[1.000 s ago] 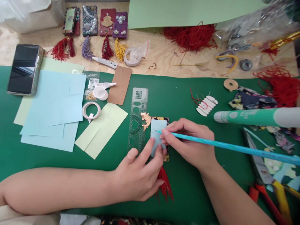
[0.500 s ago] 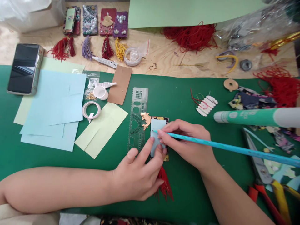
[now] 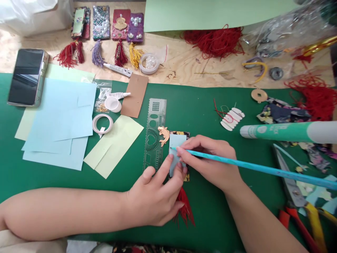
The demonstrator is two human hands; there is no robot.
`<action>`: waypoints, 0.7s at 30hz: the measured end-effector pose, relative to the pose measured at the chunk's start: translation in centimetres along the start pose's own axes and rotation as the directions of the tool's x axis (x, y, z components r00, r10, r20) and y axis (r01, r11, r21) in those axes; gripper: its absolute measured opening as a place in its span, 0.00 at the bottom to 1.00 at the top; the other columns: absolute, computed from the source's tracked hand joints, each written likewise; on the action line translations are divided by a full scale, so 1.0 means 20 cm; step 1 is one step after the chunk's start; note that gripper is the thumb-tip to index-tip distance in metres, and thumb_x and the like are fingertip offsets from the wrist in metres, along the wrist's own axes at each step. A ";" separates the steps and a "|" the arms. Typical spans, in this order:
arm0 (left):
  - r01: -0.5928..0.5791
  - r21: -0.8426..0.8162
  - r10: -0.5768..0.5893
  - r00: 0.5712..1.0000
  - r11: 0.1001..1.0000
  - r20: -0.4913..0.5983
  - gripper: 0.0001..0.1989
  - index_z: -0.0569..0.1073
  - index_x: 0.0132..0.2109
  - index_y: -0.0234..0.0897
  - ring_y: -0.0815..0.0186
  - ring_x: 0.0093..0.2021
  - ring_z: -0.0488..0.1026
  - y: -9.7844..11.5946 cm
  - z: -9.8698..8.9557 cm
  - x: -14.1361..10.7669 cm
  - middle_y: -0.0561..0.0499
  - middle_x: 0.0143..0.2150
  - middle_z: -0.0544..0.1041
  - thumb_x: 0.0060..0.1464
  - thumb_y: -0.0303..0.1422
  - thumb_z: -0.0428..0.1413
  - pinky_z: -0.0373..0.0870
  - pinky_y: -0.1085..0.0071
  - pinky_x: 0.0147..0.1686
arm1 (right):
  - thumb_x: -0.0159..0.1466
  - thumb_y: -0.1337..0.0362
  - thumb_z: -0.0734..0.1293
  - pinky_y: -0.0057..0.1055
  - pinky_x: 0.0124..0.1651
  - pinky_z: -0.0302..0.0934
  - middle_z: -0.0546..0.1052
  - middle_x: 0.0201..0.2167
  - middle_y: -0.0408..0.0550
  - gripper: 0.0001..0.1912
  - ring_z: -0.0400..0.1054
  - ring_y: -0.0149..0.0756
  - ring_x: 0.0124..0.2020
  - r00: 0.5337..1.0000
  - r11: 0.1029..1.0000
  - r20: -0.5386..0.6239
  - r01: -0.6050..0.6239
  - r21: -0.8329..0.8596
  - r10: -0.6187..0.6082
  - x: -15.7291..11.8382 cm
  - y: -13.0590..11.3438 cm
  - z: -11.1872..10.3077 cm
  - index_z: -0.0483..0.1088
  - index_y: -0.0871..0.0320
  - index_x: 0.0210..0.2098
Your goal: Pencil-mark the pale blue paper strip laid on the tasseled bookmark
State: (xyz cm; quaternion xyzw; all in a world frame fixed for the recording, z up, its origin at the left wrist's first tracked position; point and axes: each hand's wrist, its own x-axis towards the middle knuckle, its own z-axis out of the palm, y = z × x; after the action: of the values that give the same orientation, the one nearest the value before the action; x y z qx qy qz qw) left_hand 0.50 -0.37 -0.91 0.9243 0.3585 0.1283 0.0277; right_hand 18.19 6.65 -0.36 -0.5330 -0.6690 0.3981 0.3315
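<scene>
My right hand is closed around a long blue pencil. The pencil's tip is at the surface of a pale blue paper strip. That strip lies on a small patterned fabric-covered piece, from whose lower end a red tassel hangs. My left hand has its fingers spread, with fingertips resting on the paper and the piece's lower part partly hidden beneath them. Just left of the piece, a gold fish charm overlaps the edge of a clear stencil ruler.
Blue sheets, a phone, a tape roll and brown card lie left. To the right are a glue stick, scissors and a thread card. Finished tasselled pieces line the back.
The pencil tip and my right fingers have shifted very slightly on the blue paper. My left hand stays where it was.
</scene>
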 end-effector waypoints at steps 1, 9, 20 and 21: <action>-0.002 0.000 0.002 1.000 1.000 0.000 0.25 0.71 0.59 0.27 0.46 0.63 0.58 0.00 0.00 0.00 0.44 0.59 0.70 0.64 0.39 0.44 0.55 0.62 0.39 | 0.57 0.70 0.71 0.24 0.21 0.65 0.77 0.20 0.39 0.08 0.71 0.30 0.19 1.000 1.000 -0.003 0.000 0.006 0.000 0.00 0.00 0.00 0.70 0.54 0.24; -0.004 0.023 0.004 1.000 1.000 0.028 0.25 0.71 0.60 0.29 0.48 0.63 0.57 0.00 -0.01 0.00 0.45 0.60 0.69 0.63 0.41 0.45 0.55 0.62 0.40 | 0.58 0.67 0.70 0.24 0.17 0.63 0.75 0.17 0.41 0.11 0.69 0.30 0.15 0.996 0.994 -0.017 -0.088 0.061 0.089 0.00 0.01 -0.01 0.66 0.55 0.22; -0.009 0.019 0.009 1.000 1.000 0.013 0.25 0.71 0.59 0.28 0.49 0.63 0.57 0.00 -0.01 0.00 0.45 0.59 0.70 0.65 0.39 0.43 0.55 0.62 0.40 | 0.58 0.67 0.70 0.25 0.18 0.63 0.75 0.17 0.40 0.10 0.70 0.30 0.16 0.998 0.997 -0.023 -0.065 0.038 0.066 0.00 0.02 0.01 0.67 0.55 0.22; -0.010 0.020 0.010 1.000 1.000 0.016 0.25 0.71 0.59 0.28 0.49 0.64 0.57 0.00 -0.01 0.00 0.45 0.59 0.70 0.64 0.39 0.43 0.55 0.62 0.40 | 0.58 0.67 0.70 0.25 0.19 0.63 0.75 0.18 0.40 0.10 0.70 0.30 0.16 0.997 0.997 -0.021 -0.069 0.031 0.070 0.00 0.02 0.00 0.67 0.55 0.22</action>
State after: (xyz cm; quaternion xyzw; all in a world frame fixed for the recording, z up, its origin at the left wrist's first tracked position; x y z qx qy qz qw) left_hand 0.42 -0.36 -0.81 0.9273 0.3549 0.1175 0.0204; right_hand 18.29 6.63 -0.74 -0.5551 -0.6401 0.4137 0.3330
